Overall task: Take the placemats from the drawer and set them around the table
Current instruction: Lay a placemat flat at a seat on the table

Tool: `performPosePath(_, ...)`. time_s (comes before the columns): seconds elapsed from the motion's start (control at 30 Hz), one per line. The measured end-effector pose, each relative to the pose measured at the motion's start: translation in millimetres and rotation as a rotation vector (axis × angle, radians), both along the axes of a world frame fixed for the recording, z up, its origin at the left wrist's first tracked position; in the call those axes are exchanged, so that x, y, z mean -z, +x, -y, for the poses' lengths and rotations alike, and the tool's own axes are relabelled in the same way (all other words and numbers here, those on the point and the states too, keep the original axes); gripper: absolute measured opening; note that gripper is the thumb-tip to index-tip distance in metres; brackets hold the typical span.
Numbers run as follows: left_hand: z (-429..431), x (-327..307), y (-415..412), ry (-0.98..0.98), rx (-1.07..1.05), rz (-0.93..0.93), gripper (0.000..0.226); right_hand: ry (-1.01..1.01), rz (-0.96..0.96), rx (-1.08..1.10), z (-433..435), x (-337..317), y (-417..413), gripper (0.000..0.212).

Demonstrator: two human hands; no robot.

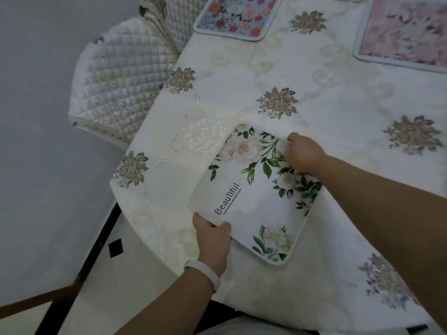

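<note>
The left hand (212,240) pinches the placemat's (254,201) near edge, the right hand (302,153) grips its far edge, crooked by the table's (338,97) corner.

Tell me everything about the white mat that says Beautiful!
The white placemat is a rounded-corner rectangle, soft-looking, printed with pale flowers, green leaves and the black word Beautiful. It lies face up, askew, on the tablecloth near a corner. The left hand grips its near edge; the right hand grips its far edge.

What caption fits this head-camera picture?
Left hand and right hand grip a white floral placemat on the tablecloth; a bright floral placemat and a pink placemat lie beyond.
</note>
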State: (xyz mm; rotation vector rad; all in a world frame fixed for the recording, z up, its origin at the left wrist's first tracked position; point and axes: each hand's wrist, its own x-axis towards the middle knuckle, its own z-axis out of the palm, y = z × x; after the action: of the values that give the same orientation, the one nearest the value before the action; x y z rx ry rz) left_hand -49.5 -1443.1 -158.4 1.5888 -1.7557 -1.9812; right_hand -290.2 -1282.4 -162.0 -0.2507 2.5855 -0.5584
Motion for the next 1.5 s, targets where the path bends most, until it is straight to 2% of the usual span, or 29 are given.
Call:
performPosePath(0.13,2.0,-7.1,0.8,-0.016,0.070,-0.086,0.074,-0.033,0.015,0.071,-14.6,-10.4,13.5,0.038)
performPosePath(0.23,11.1,-12.1,-4.2,0.016,0.105,-0.062,0.089,-0.054,0.019,0.140,-23.9,-21.6,29.7,0.041)
performPosePath(0.43,31.9,-27.6,-16.6,-0.036,0.289,-0.136,0.065,-0.140,0.046,0.402,-47.4,-46.9,72.5,0.024)
performPosePath(0.7,41.9,-46.6,-36.0,-0.082,0.574,-0.210,0.051,-0.202,-0.012,0.722,-74.6,-82.6,158.7,0.003)
performPosePath(0.83,31.1,-53.1,-44.3,-0.050,0.693,-0.249,0.039,-0.198,-0.054,0.876,-86.3,-94.7,201.3,0.011)
performPosePath(0.93,16.3,-58.1,-47.6,-0.014,0.737,-0.264,0.032,-0.190,-0.093,0.975,-95.1,-104.6,230.9,0.005)
performPosePath(1.07,-10.7,-67.2,-49.0,-0.003,0.854,-0.301,0.028,-0.218,-0.140,1.102,-111.0,-119.5,268.7,0.010)
performPosePath(1.27,-61.6,-86.5,-49.0,-0.030,1.010,-0.367,0.029,-0.319,-0.243,1.236,-150.2,-137.2,315.3,0.020)
performPosePath(1.5,-151.9,-101.8,-29.2,-0.146,1.133,-0.466,0.025,-0.389,-0.323,1.353,-221.3,-145.0,358.3,0.017)
